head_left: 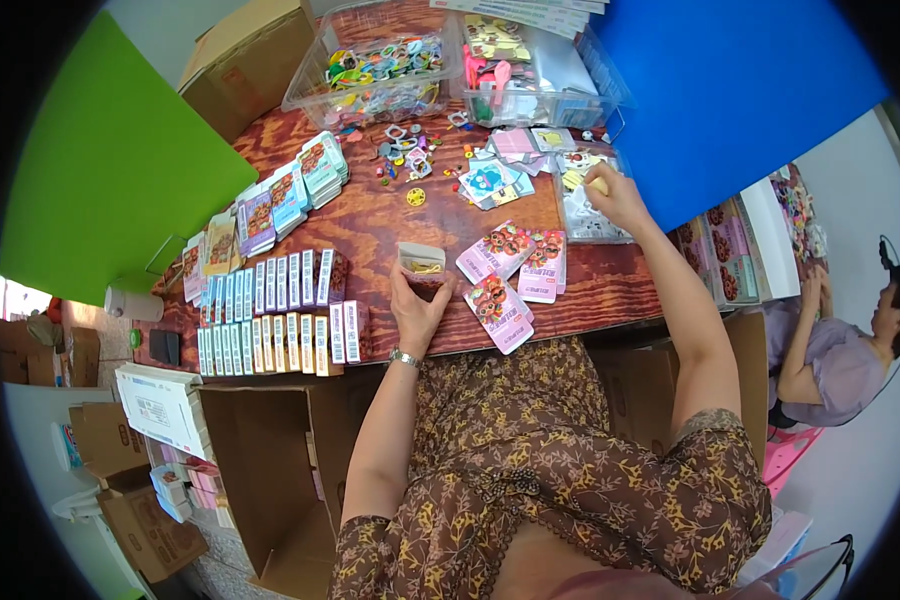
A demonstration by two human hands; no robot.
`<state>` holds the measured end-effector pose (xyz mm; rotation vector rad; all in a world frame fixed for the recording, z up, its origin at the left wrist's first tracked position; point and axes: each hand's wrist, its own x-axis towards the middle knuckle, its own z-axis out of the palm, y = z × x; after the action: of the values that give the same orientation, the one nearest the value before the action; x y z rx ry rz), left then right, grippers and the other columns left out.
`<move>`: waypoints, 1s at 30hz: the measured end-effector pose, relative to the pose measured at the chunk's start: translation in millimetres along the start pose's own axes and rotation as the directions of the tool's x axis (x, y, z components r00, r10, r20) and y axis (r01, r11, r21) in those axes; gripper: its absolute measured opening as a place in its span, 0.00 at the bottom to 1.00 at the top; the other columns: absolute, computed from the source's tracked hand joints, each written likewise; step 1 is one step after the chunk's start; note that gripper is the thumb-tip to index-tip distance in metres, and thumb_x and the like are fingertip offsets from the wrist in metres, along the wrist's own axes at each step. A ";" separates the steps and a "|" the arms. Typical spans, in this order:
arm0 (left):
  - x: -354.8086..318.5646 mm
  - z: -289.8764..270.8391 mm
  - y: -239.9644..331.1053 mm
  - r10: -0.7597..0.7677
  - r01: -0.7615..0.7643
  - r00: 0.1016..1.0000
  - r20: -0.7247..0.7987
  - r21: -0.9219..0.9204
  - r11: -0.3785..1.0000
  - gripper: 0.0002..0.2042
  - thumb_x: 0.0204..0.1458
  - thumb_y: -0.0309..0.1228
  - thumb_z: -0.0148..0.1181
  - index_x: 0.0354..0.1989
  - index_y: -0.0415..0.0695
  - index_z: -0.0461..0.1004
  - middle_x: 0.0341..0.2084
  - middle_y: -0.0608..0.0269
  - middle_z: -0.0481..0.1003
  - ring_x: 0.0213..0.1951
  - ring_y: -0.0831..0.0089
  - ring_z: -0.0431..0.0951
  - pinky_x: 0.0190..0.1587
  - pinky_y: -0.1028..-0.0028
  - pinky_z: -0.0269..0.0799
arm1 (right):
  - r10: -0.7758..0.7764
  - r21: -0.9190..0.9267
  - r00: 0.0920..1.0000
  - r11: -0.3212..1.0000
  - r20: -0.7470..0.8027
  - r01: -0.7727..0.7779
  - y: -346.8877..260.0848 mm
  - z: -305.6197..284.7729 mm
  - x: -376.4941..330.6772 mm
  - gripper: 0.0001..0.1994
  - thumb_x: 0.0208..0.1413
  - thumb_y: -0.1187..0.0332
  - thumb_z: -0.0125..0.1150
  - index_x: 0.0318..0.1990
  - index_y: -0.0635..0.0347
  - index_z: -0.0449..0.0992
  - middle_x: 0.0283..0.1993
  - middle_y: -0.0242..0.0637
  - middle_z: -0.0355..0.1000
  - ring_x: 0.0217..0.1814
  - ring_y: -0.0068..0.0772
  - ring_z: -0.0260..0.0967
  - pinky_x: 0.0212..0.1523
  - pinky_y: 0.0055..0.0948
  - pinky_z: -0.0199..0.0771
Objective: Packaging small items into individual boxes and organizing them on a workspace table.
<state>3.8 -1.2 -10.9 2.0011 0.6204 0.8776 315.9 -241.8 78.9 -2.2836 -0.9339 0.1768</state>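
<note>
My left hand (419, 312), a watch at its wrist, grips a small open carton (422, 251) upright near the table's front edge. Yellowish pieces show inside the carton. Out to the right, my right hand (622, 200) has its fingers closed on a small pale yellow piece, whose exact kind is unclear. Below that hand lies a clear plastic bag (592, 222) with black-and-white and pale yellow bits. Several flat pink printed cartons (500, 310) are fanned out between my hands. Above them sits a loose pile of printed cards (490, 180).
Rows of filled small boxes (275, 280) stand at the left, with stacked flat cartons (275, 205) behind. Two clear bins (300, 95) of colourful trinkets stand at the back. Green (110, 160) and blue panels (730, 90) flank the table. Another person (835, 340) sits at the right.
</note>
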 end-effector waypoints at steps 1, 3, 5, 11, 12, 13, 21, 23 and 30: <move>0.1 -2.7 -0.7 -0.011 0.011 1.000 0.008 0.009 1.000 0.39 0.44 0.36 0.78 0.62 0.37 0.61 0.48 0.50 0.75 0.48 0.61 0.77 0.51 0.64 0.73 | 0.014 0.093 1.000 0.996 -0.027 -0.011 -19.2 -1.1 -0.1 0.07 0.59 0.68 0.61 0.42 0.59 0.74 0.28 0.35 0.76 0.28 0.28 0.75 0.30 0.31 0.73; 2.7 -0.2 4.0 0.011 -0.011 1.000 -0.027 0.009 1.000 0.38 0.42 0.35 0.78 0.61 0.37 0.63 0.47 0.51 0.75 0.48 0.61 0.78 0.51 0.65 0.74 | 0.010 0.203 1.000 0.979 -0.011 -0.007 -63.6 1.7 0.1 0.07 0.59 0.70 0.61 0.43 0.59 0.74 0.29 0.31 0.75 0.29 0.25 0.74 0.30 0.29 0.73; 6.5 1.9 13.5 -0.004 0.006 0.999 -0.032 0.048 0.999 0.37 0.42 0.37 0.78 0.59 0.37 0.66 0.47 0.50 0.75 0.48 0.57 0.78 0.52 0.64 0.73 | -0.249 0.227 0.968 0.943 -0.008 0.245 -112.7 5.7 -7.6 0.07 0.60 0.71 0.61 0.45 0.58 0.74 0.30 0.28 0.74 0.30 0.21 0.73 0.31 0.25 0.73; 3.7 2.3 9.2 0.021 -0.020 0.999 -0.033 0.030 0.999 0.42 0.40 0.34 0.78 0.65 0.38 0.60 0.49 0.44 0.73 0.51 0.48 0.76 0.52 0.58 0.73 | -0.631 0.066 0.773 0.776 0.073 0.627 -194.7 87.9 -7.1 0.10 0.55 0.71 0.62 0.46 0.55 0.75 0.37 0.39 0.79 0.35 0.41 0.78 0.33 0.38 0.78; 2.7 0.5 9.5 0.039 -0.038 0.999 -0.027 0.031 0.999 0.43 0.40 0.34 0.77 0.65 0.38 0.59 0.50 0.44 0.73 0.51 0.48 0.75 0.52 0.58 0.73 | -0.701 0.014 0.711 0.713 0.061 0.701 -200.6 100.0 -5.4 0.12 0.54 0.70 0.62 0.46 0.53 0.74 0.38 0.40 0.79 0.36 0.48 0.79 0.33 0.42 0.79; 2.2 -0.5 10.0 0.058 -0.057 0.998 -0.019 0.030 0.998 0.44 0.40 0.34 0.77 0.66 0.38 0.58 0.50 0.43 0.72 0.52 0.47 0.75 0.53 0.58 0.73 | -0.707 0.021 0.705 0.707 0.066 0.707 -204.1 107.1 -4.7 0.12 0.54 0.70 0.62 0.46 0.53 0.74 0.38 0.40 0.79 0.36 0.48 0.79 0.33 0.42 0.79; 0.1 -1.9 4.5 0.093 -0.091 0.995 -0.035 0.055 0.994 0.47 0.39 0.31 0.78 0.68 0.39 0.55 0.54 0.42 0.71 0.56 0.47 0.74 0.56 0.59 0.73 | -0.727 -0.185 0.561 0.536 0.395 0.824 -220.7 111.0 -9.0 0.15 0.51 0.67 0.64 0.47 0.54 0.72 0.45 0.37 0.74 0.44 0.46 0.78 0.36 0.41 0.81; 0.5 -1.5 4.9 0.081 -0.080 0.996 -0.027 0.054 0.995 0.47 0.40 0.32 0.78 0.68 0.39 0.54 0.55 0.42 0.71 0.56 0.47 0.74 0.55 0.58 0.73 | -0.669 -0.207 0.590 0.565 0.452 0.799 -217.6 113.0 -11.0 0.18 0.51 0.67 0.65 0.50 0.54 0.72 0.47 0.37 0.74 0.46 0.46 0.78 0.37 0.41 0.81; 0.8 -3.1 11.9 0.080 -0.080 0.996 -0.029 0.013 0.997 0.49 0.40 0.31 0.78 0.69 0.38 0.52 0.59 0.42 0.67 0.59 0.45 0.71 0.59 0.56 0.70 | -0.775 -0.069 0.620 0.617 0.119 0.784 -204.2 100.5 -19.9 0.14 0.54 0.71 0.66 0.49 0.55 0.78 0.48 0.39 0.76 0.48 0.42 0.77 0.45 0.37 0.80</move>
<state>3.1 -5.3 0.6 2.0385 0.5659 0.9549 147.9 -94.1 125.2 -1.7464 -1.9373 -0.1854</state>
